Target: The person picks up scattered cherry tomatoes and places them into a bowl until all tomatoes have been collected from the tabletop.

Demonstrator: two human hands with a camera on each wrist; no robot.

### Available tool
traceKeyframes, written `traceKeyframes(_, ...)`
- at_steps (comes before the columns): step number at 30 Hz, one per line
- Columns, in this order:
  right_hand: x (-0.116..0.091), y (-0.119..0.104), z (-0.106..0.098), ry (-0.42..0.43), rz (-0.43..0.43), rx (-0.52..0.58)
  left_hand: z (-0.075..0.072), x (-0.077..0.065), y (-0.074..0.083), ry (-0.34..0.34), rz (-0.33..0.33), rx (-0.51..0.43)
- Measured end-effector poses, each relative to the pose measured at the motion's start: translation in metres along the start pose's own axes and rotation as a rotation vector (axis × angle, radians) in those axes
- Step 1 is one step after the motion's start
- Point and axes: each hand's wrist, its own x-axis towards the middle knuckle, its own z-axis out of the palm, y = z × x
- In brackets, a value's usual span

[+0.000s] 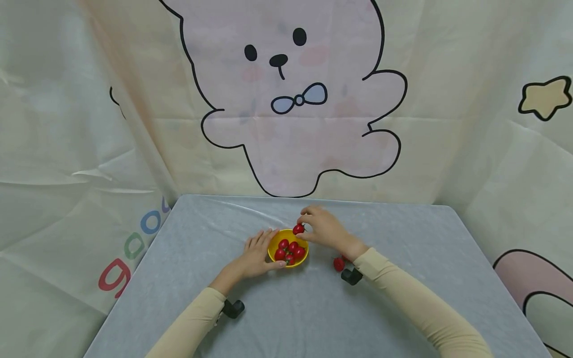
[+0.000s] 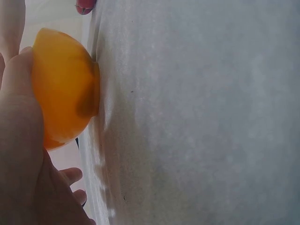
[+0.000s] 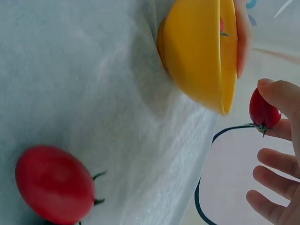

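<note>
A yellow bowl (image 1: 286,233) stands upright on the table with several red cherry tomatoes (image 1: 299,253) inside. My left hand (image 1: 256,258) rests against its left side, fingers extended along the far rim and thumb at the near rim. In the left wrist view the thumb touches the orange-looking bowl wall (image 2: 63,89). Above the bowl's far right rim, my right hand (image 1: 325,229) pinches one cherry tomato (image 3: 264,110) between thumb and index finger, its green stem hanging down. The other right fingers are spread apart. Another cherry tomato (image 1: 338,264) lies right of the bowl, near the right wrist.
A grey-blue cloth covers the table (image 1: 286,318). Part of a further tomato shows behind the loose one, mostly hidden by the right forearm. A curtain (image 1: 429,164) with a bear drawing hangs behind the table. Both wrists carry small black devices (image 1: 234,309).
</note>
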Motion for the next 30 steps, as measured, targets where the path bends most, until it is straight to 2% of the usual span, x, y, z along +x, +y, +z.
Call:
traceKeyframes(12, 0.007, -0.013, 0.012, -0.034, -0.097, -0.066, 0.0, 0.0, -0.001, 0.0, 0.005, 0.003)
traceKeyframes(21, 0.005, -0.018, 0.017, -0.06, -0.118, -0.03, 0.002, 0.001, -0.002, -0.008, 0.007, -0.006)
traceKeyframes(30, 0.004, -0.017, 0.025, -0.061, -0.154, -0.1, 0.002, 0.001, -0.003, -0.012, -0.002, 0.003)
